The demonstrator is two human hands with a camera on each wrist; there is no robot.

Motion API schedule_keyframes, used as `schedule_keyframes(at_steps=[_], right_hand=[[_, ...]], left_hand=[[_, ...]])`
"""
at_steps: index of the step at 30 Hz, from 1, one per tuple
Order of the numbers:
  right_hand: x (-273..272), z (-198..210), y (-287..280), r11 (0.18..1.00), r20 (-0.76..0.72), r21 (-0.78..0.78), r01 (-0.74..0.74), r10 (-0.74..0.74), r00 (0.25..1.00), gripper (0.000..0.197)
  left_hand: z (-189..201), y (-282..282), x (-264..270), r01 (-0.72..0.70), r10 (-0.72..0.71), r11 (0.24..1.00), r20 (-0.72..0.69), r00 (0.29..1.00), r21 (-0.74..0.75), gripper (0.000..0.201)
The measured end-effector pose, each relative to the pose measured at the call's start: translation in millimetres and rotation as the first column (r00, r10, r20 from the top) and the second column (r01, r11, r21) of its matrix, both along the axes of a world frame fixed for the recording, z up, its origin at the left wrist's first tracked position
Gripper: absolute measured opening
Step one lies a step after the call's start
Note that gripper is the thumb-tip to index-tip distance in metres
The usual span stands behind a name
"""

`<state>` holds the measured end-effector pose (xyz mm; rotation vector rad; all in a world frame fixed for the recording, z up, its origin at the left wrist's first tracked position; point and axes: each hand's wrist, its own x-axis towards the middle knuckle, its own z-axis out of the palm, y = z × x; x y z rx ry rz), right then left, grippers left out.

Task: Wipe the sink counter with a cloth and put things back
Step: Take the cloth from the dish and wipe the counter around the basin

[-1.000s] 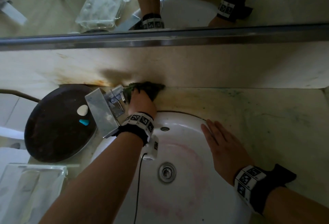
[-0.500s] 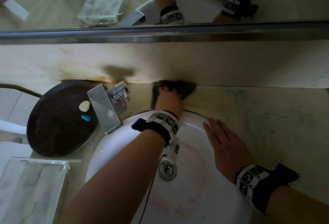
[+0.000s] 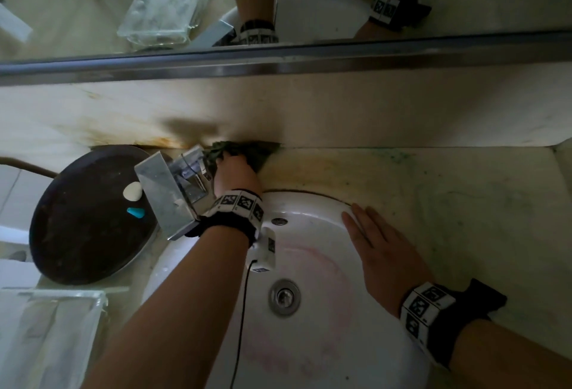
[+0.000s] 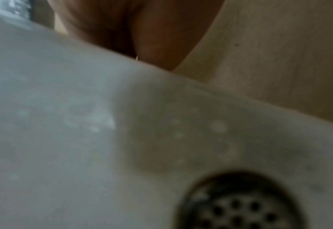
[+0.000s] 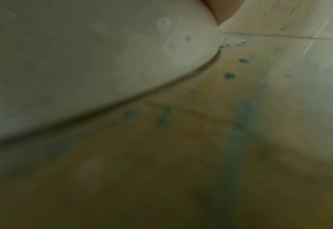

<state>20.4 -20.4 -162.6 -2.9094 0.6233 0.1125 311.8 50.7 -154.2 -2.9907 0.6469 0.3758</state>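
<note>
A dark green cloth (image 3: 257, 153) lies bunched at the back of the stained counter (image 3: 448, 203), against the wall and just right of the metal faucet (image 3: 173, 184). My left hand (image 3: 235, 172) is on top of it, fingers curled into the cloth and mostly hidden by it. My right hand (image 3: 377, 243) lies flat with straight fingers on the right rim of the white sink (image 3: 303, 200). The left wrist view shows only my palm (image 4: 138, 31) above the basin (image 4: 83, 139). Teal specks dot the counter (image 5: 181, 155) in the right wrist view.
A dark round tray (image 3: 83, 227) left of the faucet holds a white piece (image 3: 132, 191) and a teal piece (image 3: 135, 212). A clear plastic box (image 3: 46, 336) stands at the front left. A metal ledge (image 3: 278, 60) runs under the mirror. The drain (image 3: 284, 297) is mid-basin.
My left hand swept the cloth right along the back wall, then came back left to the faucet. My right hand stayed on the sink rim.
</note>
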Motion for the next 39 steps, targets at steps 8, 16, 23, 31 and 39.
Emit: schedule_keyframes(at_steps=[8, 16, 23, 31, 39], right_hand=[[1.9, 3.4, 1.8, 1.000, -0.032, 0.014, 0.014, -0.013, 0.999, 0.092], [1.1, -0.1, -0.5, 1.000, -0.021, 0.009, 0.004, -0.004, 1.000, 0.090], [0.3, 2.1, -0.4, 1.000, 0.000, 0.010, -0.003, 0.003, 1.000, 0.086], [0.4, 2.8, -0.1, 1.000, 0.005, 0.014, -0.001, 0.001, 1.000, 0.087], [-0.4, -0.5, 0.6, 1.000, -0.038, 0.020, 0.004, -0.004, 0.999, 0.090]], left_hand=[[5.7, -36.6, -85.8, 0.310, -0.314, 0.949, -0.101, 0.944, -0.060, 0.049], [5.4, 5.9, -17.0, -0.122, 0.121, 0.992, -0.051, 0.991, -0.019, 0.047], [6.1, -17.7, 2.1, -0.239, 0.235, 0.971, -0.138, 0.962, -0.011, 0.036], [-1.6, -33.4, -18.6, -0.051, 0.047, 0.998, -0.121, 0.992, -0.037, 0.035], [17.4, -58.5, -86.3, 0.283, -0.306, 0.947, -0.154, 0.939, -0.153, 0.044]])
